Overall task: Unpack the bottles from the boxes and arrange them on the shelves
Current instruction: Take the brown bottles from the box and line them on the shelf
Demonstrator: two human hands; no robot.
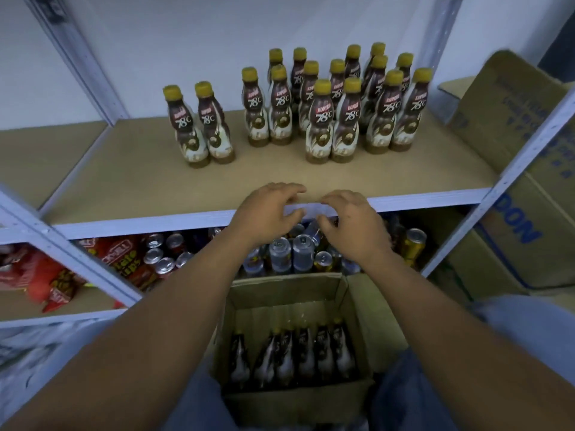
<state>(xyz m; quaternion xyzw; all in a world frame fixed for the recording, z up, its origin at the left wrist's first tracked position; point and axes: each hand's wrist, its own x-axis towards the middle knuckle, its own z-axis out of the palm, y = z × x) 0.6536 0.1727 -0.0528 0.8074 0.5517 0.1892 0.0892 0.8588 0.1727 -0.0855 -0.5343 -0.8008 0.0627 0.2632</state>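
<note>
Bottles of brown plastic with yellow caps and brown-and-white labels (322,119) stand upright on the tan board shelf (124,169), and neither hand touches any of them. The fingers (292,191) of the left hand (267,213) are apart and loosely curled, gripping nothing. They hover at the white front edge of the shelf. The right hand (351,222) is just beside it, thumbs turned toward each other, its fingers (334,199) likewise spread, bent and empty. A narrow gap separates the two hands. Both bare forearms reach up from the bottom of the view.

Beyond the fingertips the front strip of the shelf board is bare. The nearest bottles stand further back: a pair to the left, side by side, and a larger cluster to the right, set in loose rows toward the white wall.

Directly below the hands an open brown cardboard box (351,309) sits with its flaps up. More of the same bottles fill its near part in one row, and the far part of its floor shows.

On the lower shelf behind the box are silver and gold drink cans (292,253), packed close together. To their left lie red snack packets (46,275). At the right, beside the white metal shelf post, large brown cartons (513,119) with blue print are stacked.
</note>
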